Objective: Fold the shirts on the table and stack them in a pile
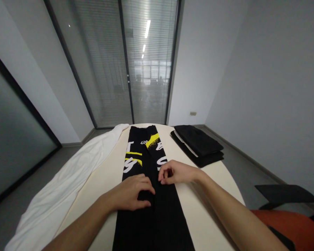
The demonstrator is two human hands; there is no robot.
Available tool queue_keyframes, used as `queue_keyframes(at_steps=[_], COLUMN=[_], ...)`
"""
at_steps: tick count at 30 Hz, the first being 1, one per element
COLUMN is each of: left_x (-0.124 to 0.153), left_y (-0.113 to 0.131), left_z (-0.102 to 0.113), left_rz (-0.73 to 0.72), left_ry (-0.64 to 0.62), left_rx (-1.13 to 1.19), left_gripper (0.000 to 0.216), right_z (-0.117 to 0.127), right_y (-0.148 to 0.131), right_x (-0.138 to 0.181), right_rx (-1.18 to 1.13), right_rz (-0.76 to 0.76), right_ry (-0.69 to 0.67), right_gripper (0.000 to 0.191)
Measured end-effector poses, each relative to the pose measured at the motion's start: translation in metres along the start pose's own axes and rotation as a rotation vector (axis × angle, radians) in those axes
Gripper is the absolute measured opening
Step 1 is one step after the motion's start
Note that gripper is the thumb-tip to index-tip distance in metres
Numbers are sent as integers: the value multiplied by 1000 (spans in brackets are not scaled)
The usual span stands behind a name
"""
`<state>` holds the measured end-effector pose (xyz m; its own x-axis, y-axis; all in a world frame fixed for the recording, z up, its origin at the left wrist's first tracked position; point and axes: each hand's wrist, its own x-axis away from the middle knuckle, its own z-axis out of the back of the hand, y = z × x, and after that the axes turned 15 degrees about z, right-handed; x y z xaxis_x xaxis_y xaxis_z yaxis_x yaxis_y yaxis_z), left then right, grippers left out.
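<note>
A black garment (146, 212) with yellow and white print lies folded into a long strip down the middle of a cream table (107, 170). My left hand (132, 193) rests palm down on the garment, fingers curled and pressing the cloth. Just to its right, my right hand (174, 172) sits on the strip's right part with fingers bent, pinching the fabric near the white lettering. The two hands are close together and almost touch.
A white cloth (68, 181) drapes over the table's left edge. A stack of folded black clothes (197, 144) lies at the far right of the table. An orange chair (290, 226) with a black armrest stands at right. Glass doors with blinds stand beyond the table.
</note>
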<state>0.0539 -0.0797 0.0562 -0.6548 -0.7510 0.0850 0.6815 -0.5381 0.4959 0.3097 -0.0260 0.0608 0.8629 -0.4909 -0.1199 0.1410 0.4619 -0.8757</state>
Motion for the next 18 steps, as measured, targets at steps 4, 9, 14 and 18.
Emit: queue_keyframes(at_steps=[4,9,14,18], left_x=[0,-3,-4,-3], left_y=[3,2,4,3], left_z=[-4,-10,-11,-11], left_rz=[-10,-96,-140,-146], left_ry=[4,29,64,27], left_rx=[11,-94,-132,-98], left_gripper=[44,15,8,8], right_z=[1,-10,-19,-20], right_y=[15,25,25,27], right_x=[-5,-11,-12,-14], right_rx=[337,567,702,674], right_rz=[102,196,145,99], right_ry=[114,130,97,47], right_gripper=[28,33,40,47])
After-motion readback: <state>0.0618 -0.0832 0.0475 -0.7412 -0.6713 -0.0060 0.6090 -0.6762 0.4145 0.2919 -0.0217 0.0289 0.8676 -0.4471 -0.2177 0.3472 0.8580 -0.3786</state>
